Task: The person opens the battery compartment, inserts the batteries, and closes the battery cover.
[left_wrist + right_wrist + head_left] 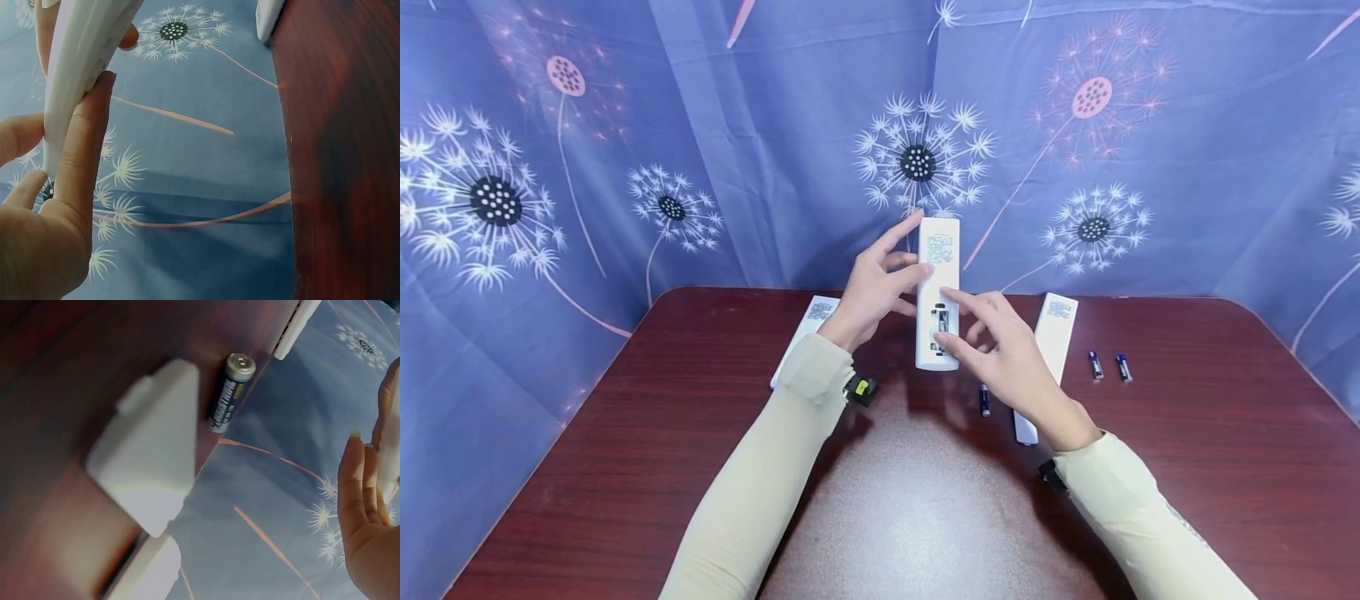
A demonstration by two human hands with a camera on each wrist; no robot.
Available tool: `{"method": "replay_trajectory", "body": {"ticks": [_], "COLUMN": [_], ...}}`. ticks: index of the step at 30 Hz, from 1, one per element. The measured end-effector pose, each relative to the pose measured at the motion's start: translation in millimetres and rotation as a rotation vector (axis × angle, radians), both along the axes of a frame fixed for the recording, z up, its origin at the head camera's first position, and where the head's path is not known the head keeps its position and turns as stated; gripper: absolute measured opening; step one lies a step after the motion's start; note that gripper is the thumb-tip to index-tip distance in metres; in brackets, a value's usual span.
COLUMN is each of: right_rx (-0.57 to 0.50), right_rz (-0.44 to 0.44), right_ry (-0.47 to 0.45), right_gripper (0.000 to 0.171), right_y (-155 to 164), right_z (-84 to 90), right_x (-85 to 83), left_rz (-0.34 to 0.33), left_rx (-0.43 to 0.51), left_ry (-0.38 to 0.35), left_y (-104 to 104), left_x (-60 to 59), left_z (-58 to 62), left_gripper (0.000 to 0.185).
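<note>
My left hand (880, 287) holds a white remote control (938, 242) upright, its back towards me, thumb across the back and fingers along its left side. The battery compartment (940, 350) in its lower half is uncovered, with a battery (943, 320) seen inside. My right hand (1011, 350) touches the remote's back, thumb tip over the compartment and index fingertip just above it. Below that hand a loose battery (985, 400) lies on the table. In the right wrist view a white battery cover (153, 450) lies near the battery (231, 394); the head view hides it.
A second white remote (805, 337) lies behind my left forearm. Another remote (1056, 333) lies partly under my right hand and wrist. Two more batteries (1096, 365) (1123, 367) lie right of it. A blue patterned cloth (790, 167) hangs behind the dark red table (625, 467).
</note>
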State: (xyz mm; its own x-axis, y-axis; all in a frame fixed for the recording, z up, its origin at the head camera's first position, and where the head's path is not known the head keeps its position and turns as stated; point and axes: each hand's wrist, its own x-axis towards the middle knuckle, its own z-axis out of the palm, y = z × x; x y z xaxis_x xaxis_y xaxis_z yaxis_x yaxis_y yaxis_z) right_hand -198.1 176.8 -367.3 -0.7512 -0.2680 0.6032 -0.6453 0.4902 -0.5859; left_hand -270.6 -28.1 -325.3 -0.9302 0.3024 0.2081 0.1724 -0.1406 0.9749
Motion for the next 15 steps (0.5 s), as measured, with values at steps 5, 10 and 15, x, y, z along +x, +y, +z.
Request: {"method": "replay_trajectory", "body": {"ticks": [5,10,15], "right_rx": [-0.015,-0.026,-0.015], "right_rz": [0.013,0.034,0.055], "right_ry": [-0.01,-0.018,-0.035], "right_gripper": [0.061,0.062,0.065], "right_y": [1.4,3.5,6.4], "right_z": [-1.1,-0.1,2.1], "right_x": [-0.3,-0.8,-1.7], "left_rz": [-0.012,-0.021,-0.027], "left_rx": [-0.001,-0.002,0.008], "left_ry": [-0.017,-0.039,-0.06], "left_y": [0.8,1.7,1.4], "left_x": [0.8,1.8,2.1], "left_z": [1.3,3.6,3.3], "left_gripper": [0.071,0.071,0.071]}}
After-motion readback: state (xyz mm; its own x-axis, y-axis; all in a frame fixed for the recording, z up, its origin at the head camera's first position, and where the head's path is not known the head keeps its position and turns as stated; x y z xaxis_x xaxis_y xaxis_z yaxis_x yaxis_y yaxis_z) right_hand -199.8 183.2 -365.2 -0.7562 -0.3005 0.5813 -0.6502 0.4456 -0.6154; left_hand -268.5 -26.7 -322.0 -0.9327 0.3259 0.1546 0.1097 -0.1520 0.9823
